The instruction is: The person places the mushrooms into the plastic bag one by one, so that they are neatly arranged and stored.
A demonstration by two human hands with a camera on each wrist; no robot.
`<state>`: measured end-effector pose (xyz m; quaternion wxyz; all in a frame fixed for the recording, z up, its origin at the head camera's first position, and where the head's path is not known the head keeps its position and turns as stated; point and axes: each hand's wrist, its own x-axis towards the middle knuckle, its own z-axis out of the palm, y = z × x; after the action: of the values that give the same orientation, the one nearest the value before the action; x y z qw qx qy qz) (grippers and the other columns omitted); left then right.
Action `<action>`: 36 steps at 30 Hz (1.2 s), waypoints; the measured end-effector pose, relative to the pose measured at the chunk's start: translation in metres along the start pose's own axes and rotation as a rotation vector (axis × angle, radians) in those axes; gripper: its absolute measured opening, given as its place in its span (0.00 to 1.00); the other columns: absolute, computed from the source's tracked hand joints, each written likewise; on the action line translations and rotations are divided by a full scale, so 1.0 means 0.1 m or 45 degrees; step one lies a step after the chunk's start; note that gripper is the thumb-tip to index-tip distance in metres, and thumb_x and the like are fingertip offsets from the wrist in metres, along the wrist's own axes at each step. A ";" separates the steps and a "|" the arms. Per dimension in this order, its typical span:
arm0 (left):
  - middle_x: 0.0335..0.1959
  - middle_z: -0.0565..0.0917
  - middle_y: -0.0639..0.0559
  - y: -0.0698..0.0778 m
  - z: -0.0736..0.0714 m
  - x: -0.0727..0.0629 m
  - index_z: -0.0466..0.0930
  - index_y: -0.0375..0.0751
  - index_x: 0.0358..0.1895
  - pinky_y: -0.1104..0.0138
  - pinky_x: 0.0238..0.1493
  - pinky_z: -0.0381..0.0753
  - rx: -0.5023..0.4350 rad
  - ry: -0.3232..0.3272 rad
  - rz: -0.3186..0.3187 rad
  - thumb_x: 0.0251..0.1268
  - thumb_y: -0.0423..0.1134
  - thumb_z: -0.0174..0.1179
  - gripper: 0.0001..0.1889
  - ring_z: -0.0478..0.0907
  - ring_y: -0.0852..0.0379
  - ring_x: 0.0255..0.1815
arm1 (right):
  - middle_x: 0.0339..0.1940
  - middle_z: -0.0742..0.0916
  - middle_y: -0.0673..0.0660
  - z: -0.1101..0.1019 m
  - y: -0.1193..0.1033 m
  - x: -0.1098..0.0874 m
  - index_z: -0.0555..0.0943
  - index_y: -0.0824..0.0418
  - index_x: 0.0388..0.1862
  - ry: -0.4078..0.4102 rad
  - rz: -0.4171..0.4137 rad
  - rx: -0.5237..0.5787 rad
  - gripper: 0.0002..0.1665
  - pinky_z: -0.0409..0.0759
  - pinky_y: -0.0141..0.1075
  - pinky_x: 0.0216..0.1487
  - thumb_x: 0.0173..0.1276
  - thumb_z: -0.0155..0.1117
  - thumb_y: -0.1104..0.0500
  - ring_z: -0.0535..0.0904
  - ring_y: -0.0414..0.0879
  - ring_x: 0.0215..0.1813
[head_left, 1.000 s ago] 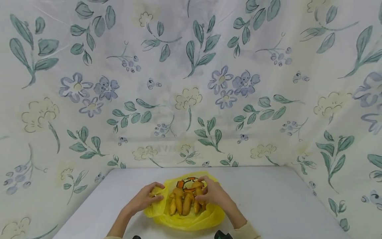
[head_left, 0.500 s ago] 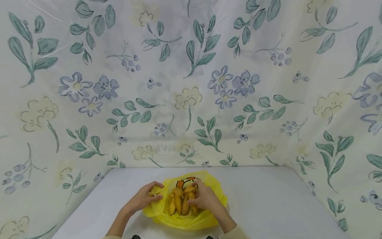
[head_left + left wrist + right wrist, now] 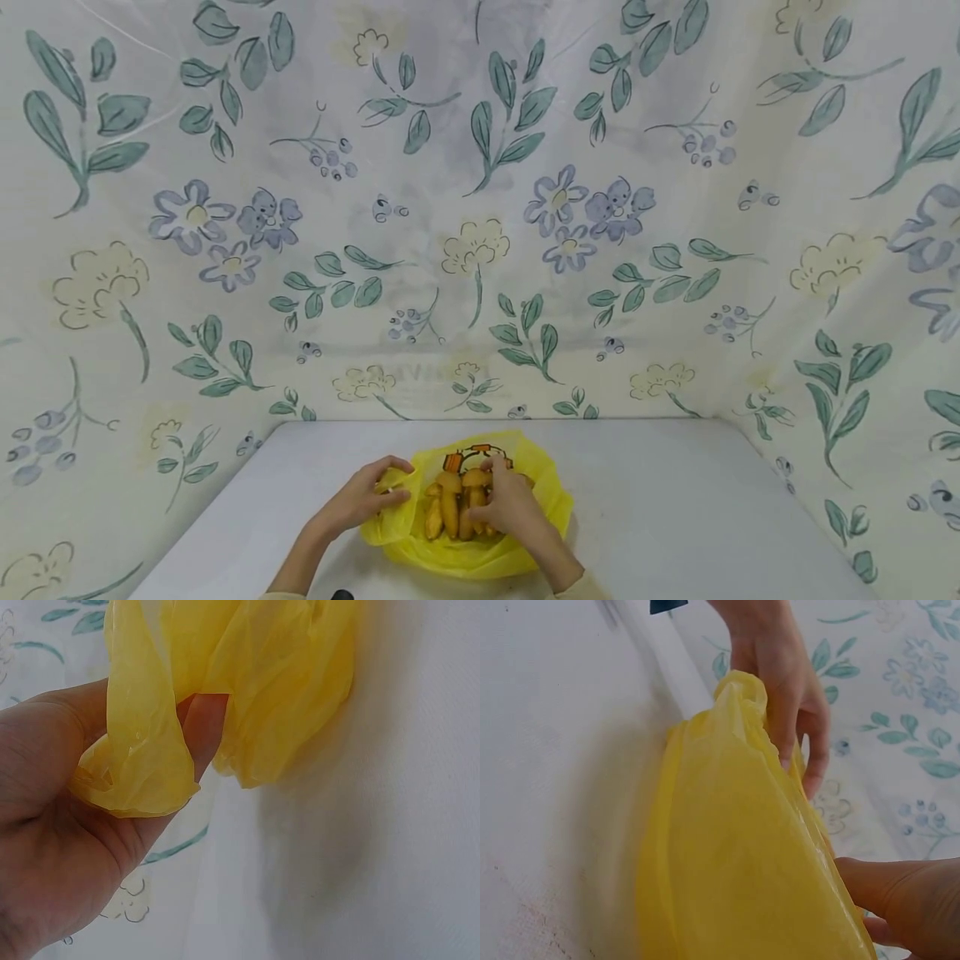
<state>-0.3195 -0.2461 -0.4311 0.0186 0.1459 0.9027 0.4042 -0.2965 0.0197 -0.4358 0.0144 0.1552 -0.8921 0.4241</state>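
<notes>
A yellow plastic bag [image 3: 450, 567] lies spread on the white table, several brownish-yellow mushrooms [image 3: 449, 510] side by side on it. At the bag's left edge my left hand [image 3: 360, 500] holds gathered plastic. The left wrist view shows a loop of the bag [image 3: 150, 765] between the thumb and fingers of that hand [image 3: 60, 772]. My right hand [image 3: 517, 500] reaches over the bag, thumb and fingers on either side of a middle mushroom [image 3: 475, 483]. In the right wrist view the bag's side [image 3: 742, 847] hides most of my right hand [image 3: 922, 907] and all the mushrooms.
The white table [image 3: 675, 492] extends to both sides of the bag. Behind it hangs a floral-patterned sheet [image 3: 480, 250], which also runs along the left and right sides. Orange and black print [image 3: 453, 462] shows on the bag's far part.
My right hand has moved left from the right-hand mushroom to a middle one, uncovering a cap to its right. My left hand has stayed on the bag's edge.
</notes>
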 end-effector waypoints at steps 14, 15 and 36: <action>0.64 0.76 0.38 0.02 0.00 0.01 0.77 0.42 0.55 0.35 0.65 0.61 -0.008 -0.030 0.026 0.64 0.42 0.65 0.18 0.64 0.32 0.70 | 0.30 0.81 0.55 -0.01 0.04 0.02 0.67 0.60 0.57 -0.015 0.000 -0.022 0.38 0.71 0.34 0.30 0.53 0.79 0.57 0.73 0.44 0.30; 0.64 0.76 0.37 0.02 0.00 0.00 0.77 0.41 0.55 0.35 0.65 0.61 -0.007 -0.033 0.030 0.64 0.42 0.65 0.18 0.64 0.32 0.70 | 0.30 0.81 0.55 0.00 0.05 0.02 0.67 0.60 0.57 -0.016 -0.001 -0.021 0.38 0.71 0.34 0.30 0.53 0.79 0.57 0.73 0.44 0.30; 0.63 0.76 0.36 0.12 -0.09 0.03 0.73 0.44 0.59 0.45 0.57 0.75 0.147 0.005 0.128 0.68 0.46 0.61 0.20 0.73 0.39 0.62 | 0.33 0.81 0.56 -0.66 0.24 -0.05 0.70 0.62 0.63 0.084 -0.193 -0.152 0.33 0.73 0.31 0.29 0.64 0.70 0.49 0.73 0.41 0.28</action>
<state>-0.3209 -0.2441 -0.4156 -0.0119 0.1910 0.9161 0.3523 -0.3056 0.0861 -0.4125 0.0849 0.2071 -0.9005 0.3728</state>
